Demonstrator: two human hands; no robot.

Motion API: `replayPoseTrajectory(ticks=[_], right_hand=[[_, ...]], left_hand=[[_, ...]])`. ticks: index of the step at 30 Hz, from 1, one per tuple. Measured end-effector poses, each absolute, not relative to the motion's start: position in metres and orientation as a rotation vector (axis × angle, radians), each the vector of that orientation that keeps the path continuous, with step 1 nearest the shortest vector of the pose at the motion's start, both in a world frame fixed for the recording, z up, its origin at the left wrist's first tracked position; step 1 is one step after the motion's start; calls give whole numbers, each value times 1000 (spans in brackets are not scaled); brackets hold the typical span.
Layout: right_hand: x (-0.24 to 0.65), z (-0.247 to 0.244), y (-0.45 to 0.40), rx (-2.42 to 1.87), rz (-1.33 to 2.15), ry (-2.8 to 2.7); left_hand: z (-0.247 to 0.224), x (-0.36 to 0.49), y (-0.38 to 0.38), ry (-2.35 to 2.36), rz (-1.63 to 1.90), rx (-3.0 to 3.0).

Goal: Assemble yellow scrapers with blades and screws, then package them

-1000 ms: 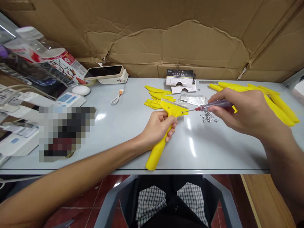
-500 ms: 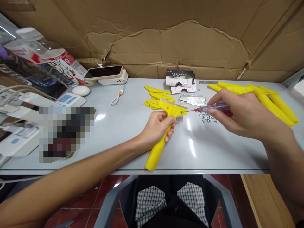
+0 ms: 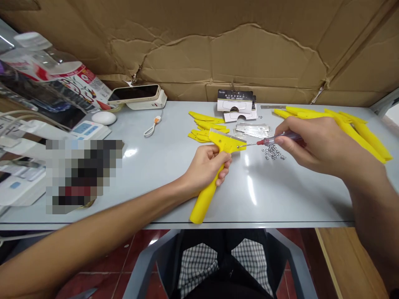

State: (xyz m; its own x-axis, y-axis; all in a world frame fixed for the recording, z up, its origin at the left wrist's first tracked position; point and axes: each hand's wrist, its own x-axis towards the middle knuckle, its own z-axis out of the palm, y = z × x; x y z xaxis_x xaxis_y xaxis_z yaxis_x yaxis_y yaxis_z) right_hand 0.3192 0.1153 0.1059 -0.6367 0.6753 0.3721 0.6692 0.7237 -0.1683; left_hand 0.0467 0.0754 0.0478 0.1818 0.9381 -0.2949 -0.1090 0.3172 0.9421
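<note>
My left hand (image 3: 210,166) is wrapped round the neck of a yellow scraper (image 3: 204,201), whose handle slants down toward the table's front edge. A thin metal blade (image 3: 229,136) runs along the top of the scraper's head. In my right hand (image 3: 321,147) is a screwdriver (image 3: 272,140) with a clear handle and red collar, lying nearly level. Its tip meets the right end of the scraper's head, at a screw point. Beneath the screwdriver a pile of small screws or nuts (image 3: 272,152) lies on the table. Packed blades (image 3: 252,129) rest just behind.
Yellow scraper head pieces (image 3: 205,117) lie behind my left hand, and more yellow scrapers (image 3: 368,139) at the right. Small black-and-white boxes (image 3: 235,101) stand against the cardboard (image 3: 187,62). A phone (image 3: 135,94), a white mouse (image 3: 104,118) and a bottle (image 3: 75,79) are on the left.
The screwdriver's handle and my right fingers have shifted slightly right, with the tip still at the scraper head. My left hand and the scraper stay nearly in place.
</note>
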Motion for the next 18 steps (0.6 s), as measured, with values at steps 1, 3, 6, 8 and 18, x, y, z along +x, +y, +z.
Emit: replayPoseTrajectory(ticks=[1, 3, 6, 8, 18], right_hand=[[319, 106, 115, -1029, 63, -2518], [320, 108, 111, -1014, 142, -2520], [319, 111, 107, -967, 173, -2522], [317, 111, 107, -922, 130, -2494], [315, 109, 107, -978, 113, -2508]], left_hand=[[47, 47, 75, 1123, 925, 957], [47, 46, 75, 1114, 918, 963], [46, 46, 76, 1109, 915, 969], [45, 46, 76, 1108, 916, 975], [45, 46, 76, 1104, 901, 975]])
